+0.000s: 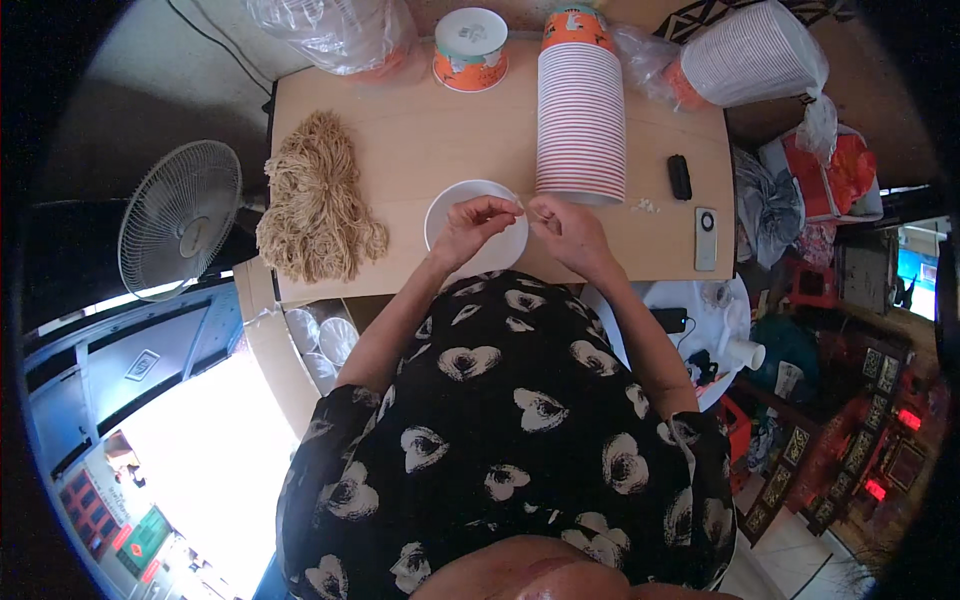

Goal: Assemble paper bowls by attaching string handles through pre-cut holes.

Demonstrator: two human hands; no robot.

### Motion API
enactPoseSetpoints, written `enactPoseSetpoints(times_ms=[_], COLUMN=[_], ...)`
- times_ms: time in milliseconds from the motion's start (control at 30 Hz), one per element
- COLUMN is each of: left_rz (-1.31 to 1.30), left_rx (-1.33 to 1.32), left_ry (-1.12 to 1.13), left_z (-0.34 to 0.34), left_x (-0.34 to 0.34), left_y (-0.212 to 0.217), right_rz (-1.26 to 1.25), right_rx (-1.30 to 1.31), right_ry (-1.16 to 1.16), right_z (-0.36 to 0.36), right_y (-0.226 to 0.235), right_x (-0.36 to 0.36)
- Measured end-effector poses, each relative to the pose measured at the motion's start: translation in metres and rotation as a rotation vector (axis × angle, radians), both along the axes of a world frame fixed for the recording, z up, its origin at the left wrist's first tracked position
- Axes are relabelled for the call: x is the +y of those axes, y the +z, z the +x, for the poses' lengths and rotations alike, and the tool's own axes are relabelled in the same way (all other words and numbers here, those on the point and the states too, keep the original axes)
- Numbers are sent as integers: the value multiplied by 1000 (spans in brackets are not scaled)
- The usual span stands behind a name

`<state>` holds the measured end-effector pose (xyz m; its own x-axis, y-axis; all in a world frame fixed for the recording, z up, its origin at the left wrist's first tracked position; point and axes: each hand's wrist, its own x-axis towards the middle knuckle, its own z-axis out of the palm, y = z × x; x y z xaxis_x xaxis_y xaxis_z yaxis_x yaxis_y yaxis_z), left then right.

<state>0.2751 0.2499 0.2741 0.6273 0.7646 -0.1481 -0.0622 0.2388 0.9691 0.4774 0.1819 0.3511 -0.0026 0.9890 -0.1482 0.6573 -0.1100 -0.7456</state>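
Observation:
My left hand [476, 230] is over a white round bowl [507, 256] at the table's near edge, thumb and fingertips drawn together. A tiny pale thing seems to be at its fingertips, too small to name. Just right of the bowl, my right hand [572, 237] is closed, its fingers curled toward the left fingertips; whatever it pinches is hidden. Behind the right hand lies a long nested stack of paper bowls [581, 120] with red-edged rims. On the left side of the table rests a bundle of tan twine-like strands [318, 200].
An orange-printed paper bowl [471, 72] stands upside down at the back. Plastic-wrapped bowls [752, 55] lie back right. Small white bits [645, 206], a black case-like object [679, 177] and a phone [706, 240] are on the right. A fan [182, 222] stands left of the table.

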Motion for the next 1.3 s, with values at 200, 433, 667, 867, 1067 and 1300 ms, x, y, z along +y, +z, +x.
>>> enactPoseSetpoints(times_ms=[200, 433, 667, 867, 1067, 1300], left_rz=[36, 169, 196, 56, 40, 50], left_rx=[15, 207, 35, 82, 28, 14], left_ry=[87, -39, 55, -87, -140, -185], left_z=[11, 27, 34, 30, 33, 30], left_x=[6, 15, 15, 20, 21, 26], left_y=[6, 16, 7, 22, 22, 20], right_rz=[-25, 177, 140, 233, 218, 223], right_rx=[25, 72, -1, -356, -323, -316], right_ry=[-18, 146, 87, 97, 108, 111], right_z=[-4, 1, 10, 15, 17, 22], right_y=[15, 23, 34, 24, 16, 13], right_x=[4, 4, 7, 7, 10, 14])
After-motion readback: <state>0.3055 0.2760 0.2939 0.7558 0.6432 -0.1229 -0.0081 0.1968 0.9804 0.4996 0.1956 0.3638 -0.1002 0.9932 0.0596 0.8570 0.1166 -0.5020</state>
